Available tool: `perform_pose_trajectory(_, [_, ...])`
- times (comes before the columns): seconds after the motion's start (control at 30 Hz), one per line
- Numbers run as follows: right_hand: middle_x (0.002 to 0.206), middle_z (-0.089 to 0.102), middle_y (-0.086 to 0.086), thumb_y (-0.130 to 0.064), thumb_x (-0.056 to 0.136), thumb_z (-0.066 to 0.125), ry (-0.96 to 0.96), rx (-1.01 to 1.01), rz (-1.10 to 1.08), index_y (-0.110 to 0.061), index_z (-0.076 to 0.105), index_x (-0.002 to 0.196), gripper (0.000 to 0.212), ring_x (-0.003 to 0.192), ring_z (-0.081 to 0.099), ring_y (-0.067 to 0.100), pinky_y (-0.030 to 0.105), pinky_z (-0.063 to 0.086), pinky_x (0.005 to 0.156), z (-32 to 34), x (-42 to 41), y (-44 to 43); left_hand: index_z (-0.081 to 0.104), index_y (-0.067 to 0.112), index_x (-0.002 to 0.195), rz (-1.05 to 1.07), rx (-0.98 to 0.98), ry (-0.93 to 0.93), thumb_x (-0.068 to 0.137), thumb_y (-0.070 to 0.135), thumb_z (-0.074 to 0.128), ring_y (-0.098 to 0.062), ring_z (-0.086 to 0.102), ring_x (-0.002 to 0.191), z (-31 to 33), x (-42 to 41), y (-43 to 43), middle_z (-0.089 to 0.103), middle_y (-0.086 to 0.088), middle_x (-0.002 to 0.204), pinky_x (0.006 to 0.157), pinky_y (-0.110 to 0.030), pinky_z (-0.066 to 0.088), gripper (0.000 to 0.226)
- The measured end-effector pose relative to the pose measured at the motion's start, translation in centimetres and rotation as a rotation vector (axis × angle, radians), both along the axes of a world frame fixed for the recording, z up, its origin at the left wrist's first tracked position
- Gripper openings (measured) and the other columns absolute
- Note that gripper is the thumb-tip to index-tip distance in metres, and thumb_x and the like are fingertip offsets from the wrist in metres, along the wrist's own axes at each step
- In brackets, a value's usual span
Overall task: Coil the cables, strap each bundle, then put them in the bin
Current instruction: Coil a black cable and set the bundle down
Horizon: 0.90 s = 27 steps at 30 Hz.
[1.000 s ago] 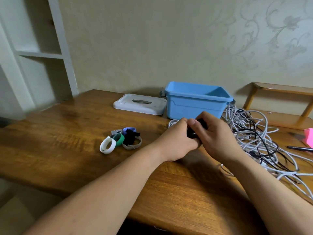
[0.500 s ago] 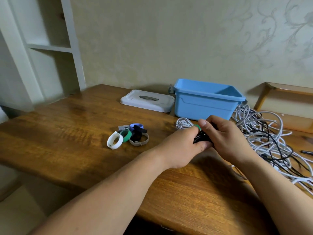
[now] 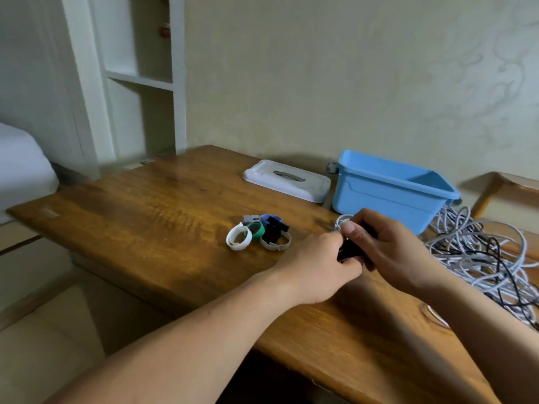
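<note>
Fingers [image 3: 366, 222] of the right hand [image 3: 393, 252] curled round a small black bundle [image 3: 347, 252], thumb pressed on top. Left hand [image 3: 318, 263] meets it from the other side, fingers also curled in and pinching the same bundle; its fingertips are hidden behind the knuckles. Whether the black piece is cable or strap, cannot tell. Both hands are above the brown wooden table [image 3: 145, 217], in front of the light blue plastic bin [image 3: 388, 196] and nearer the camera.

A small coil of white cable [image 3: 340, 221] peeks out just past the hands, close to the bin's front wall. Loose hook-and-loop strap rings [image 3: 258, 233], white, green, black, grey and purple, lie huddled together in front of the bin and to its left. A tangled heap of white and black cables [image 3: 478, 252] sprawls to the bin's right, reaching its corner.

The bin stands open-topped; its inside is not visible from this angle. Flat white lid with grey handle [image 3: 287, 180] lies just left of the bin. White shelf unit [image 3: 140, 80] stands well to the bin's left, beyond the table.
</note>
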State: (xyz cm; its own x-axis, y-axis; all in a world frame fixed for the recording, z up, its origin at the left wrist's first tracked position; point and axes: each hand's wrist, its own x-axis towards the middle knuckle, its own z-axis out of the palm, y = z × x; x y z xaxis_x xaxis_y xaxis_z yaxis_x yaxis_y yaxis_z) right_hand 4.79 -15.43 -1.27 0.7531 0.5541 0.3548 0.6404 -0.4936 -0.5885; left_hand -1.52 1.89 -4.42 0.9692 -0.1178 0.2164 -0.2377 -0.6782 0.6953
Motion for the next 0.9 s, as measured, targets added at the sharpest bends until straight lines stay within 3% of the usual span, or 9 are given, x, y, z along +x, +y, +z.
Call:
perform_pose_trajectory(0.07, [0.082,0.071,0.003,-0.061,0.103,0.045,0.048,0.128,-0.006,-0.022,0.068,0.104,0.045,0.069,0.07,0.016,0.038,0.058,0.062,0.7,0.3,1.1,0.064,0.025,0.106,0.03,-0.119,-0.001,0.106,0.045,0.055,-0.011,0.063,0.069,0.3,0.0,0.5,0.067,0.004,0.082,0.058,-0.032,0.043,0.022])
perform_pose_trajectory(0.13, [0.092,0.073,0.009,-0.063,0.105,0.039,0.238,0.393,-0.078,-0.017,0.069,0.113,0.056,0.077,0.074,0.021,0.042,0.063,0.068,1.2,1.0,2.5,0.064,0.021,0.098,0.071,-0.316,-0.008,0.109,0.045,0.052,-0.005,0.054,0.056,0.8,-0.2,1.5,0.061,0.007,0.071,0.055,-0.03,0.04,0.029])
perform_pose_trajectory(0.2, [0.096,0.072,0.014,-0.056,0.109,0.044,0.311,0.466,-0.147,-0.015,0.07,0.109,0.048,0.077,0.072,0.024,0.046,0.062,0.071,1.2,1.8,4.3,0.063,0.02,0.095,0.135,-0.477,-0.032,0.109,0.055,0.048,-0.007,0.047,0.053,1.1,-0.2,3.2,0.052,0.01,0.065,0.057,-0.034,0.038,0.04])
perform_pose_trajectory(0.27, [0.093,0.074,0.002,-0.044,0.109,0.056,0.147,0.178,-0.161,-0.023,0.071,0.098,0.027,0.077,0.069,0.018,0.041,0.061,0.071,0.7,2.5,6.0,0.064,0.023,0.092,0.238,-0.579,-0.087,0.1,0.07,0.051,-0.009,0.046,0.052,1.3,0.1,5.5,0.051,0.014,0.06,0.062,-0.037,0.039,0.049])
perform_pose_trajectory(0.33, [0.094,0.071,-0.012,-0.044,0.105,0.062,0.025,-0.102,-0.122,-0.029,0.071,0.099,0.018,0.083,0.065,0.004,0.026,0.05,0.07,0.5,2.0,8.4,0.066,0.023,0.097,0.3,-0.652,-0.119,0.096,0.073,0.059,-0.004,0.046,0.049,1.6,0.2,7.6,0.053,0.018,0.056,0.058,-0.033,0.038,0.05])
perform_pose_trajectory(0.43, [0.099,0.072,-0.013,-0.056,0.099,0.065,0.009,-0.247,-0.054,-0.028,0.077,0.107,0.031,0.086,0.063,0.0,0.021,0.046,0.067,0.4,1.6,11.8,0.064,0.025,0.097,0.308,-0.718,-0.117,0.097,0.062,0.068,-0.001,0.046,0.046,2.1,-0.4,9.7,0.052,0.02,0.052,0.05,-0.027,0.035,0.037])
perform_pose_trajectory(0.53, [0.094,0.071,-0.009,-0.047,0.1,0.068,-0.001,-0.319,-0.072,-0.026,0.076,0.099,0.023,0.081,0.062,0.004,0.022,0.044,0.063,0.4,2.0,13.3,0.065,0.022,0.1,0.275,-0.794,-0.116,0.094,0.06,0.072,-0.004,0.039,0.048,2.1,-0.7,10.6,0.049,0.017,0.056,0.048,-0.025,0.031,0.039])
perform_pose_trajectory(0.7, [0.09,0.074,-0.007,-0.031,0.103,0.069,0.164,-0.003,-0.063,-0.024,0.078,0.1,0.012,0.083,0.068,0.01,0.021,0.046,0.066,1.2,2.2,10.9,0.066,0.012,0.106,0.274,-0.834,-0.125,0.105,0.043,0.065,-0.011,0.033,0.048,2.1,-0.7,11.0,0.043,0.008,0.059,0.047,-0.028,0.027,0.031])
perform_pose_trajectory(0.9, [0.087,0.077,0.006,-0.014,0.104,0.062,0.418,0.338,-0.086,-0.015,0.074,0.1,0.013,0.084,0.066,0.022,0.037,0.051,0.078,0.7,2.9,4.9,0.065,0.006,0.107,0.18,-0.84,-0.072,0.111,0.037,0.055,-0.013,0.029,0.049,2.9,0.7,7.5,0.036,0.003,0.06,0.048,-0.032,0.021,0.033])
